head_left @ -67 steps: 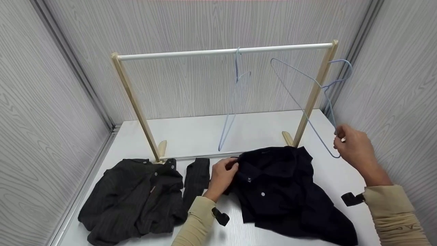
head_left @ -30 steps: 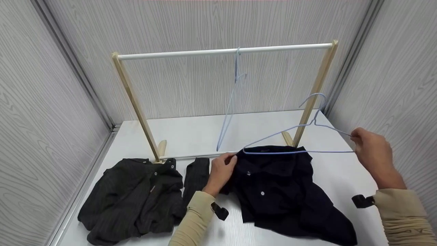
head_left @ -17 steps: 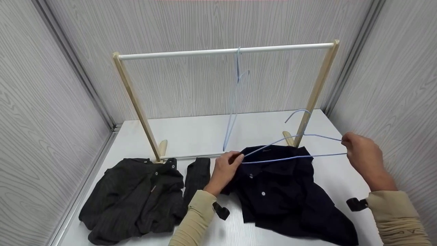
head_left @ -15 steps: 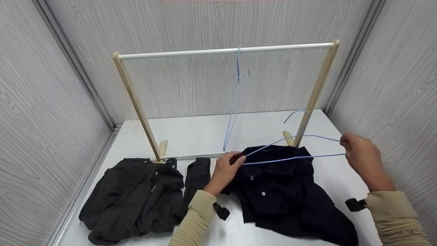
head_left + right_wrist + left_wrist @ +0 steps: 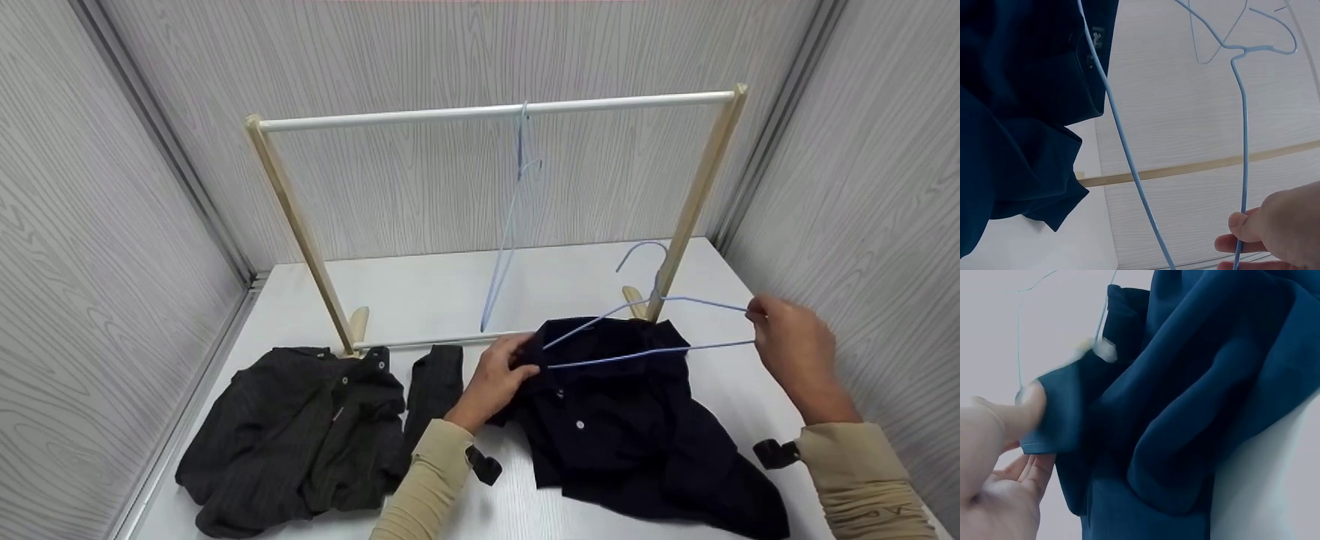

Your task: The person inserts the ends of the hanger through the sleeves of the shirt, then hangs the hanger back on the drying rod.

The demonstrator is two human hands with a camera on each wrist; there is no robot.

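A navy shirt (image 5: 622, 457) with pale buttons lies on the right half of the table. My left hand (image 5: 491, 379) pinches its collar edge, thumb in front and fingers behind, as the left wrist view also shows on the navy cloth (image 5: 1061, 405). With my right hand (image 5: 791, 349) I pinch one end of a light blue wire hanger (image 5: 600, 360). The hanger slants over the collar, its hook pointing up and left. Its far end passes out of sight at the collar beside my left fingers. In the right wrist view, thumb and fingers hold the hanger's wire (image 5: 1244, 129).
Behind the shirt stands a rack with a white rod (image 5: 390, 118) and wooden posts (image 5: 300, 232). Blue hanger wire (image 5: 499, 270) hangs from the rod's middle. A dark grey shirt (image 5: 277, 442) lies at left on the white table (image 5: 405, 292). Panelled walls enclose three sides.
My right hand has swung the hanger from upright at the right down and leftward over the shirt, bringing its end to the collar. My left hand has shifted slightly right, lifting the collar edge.
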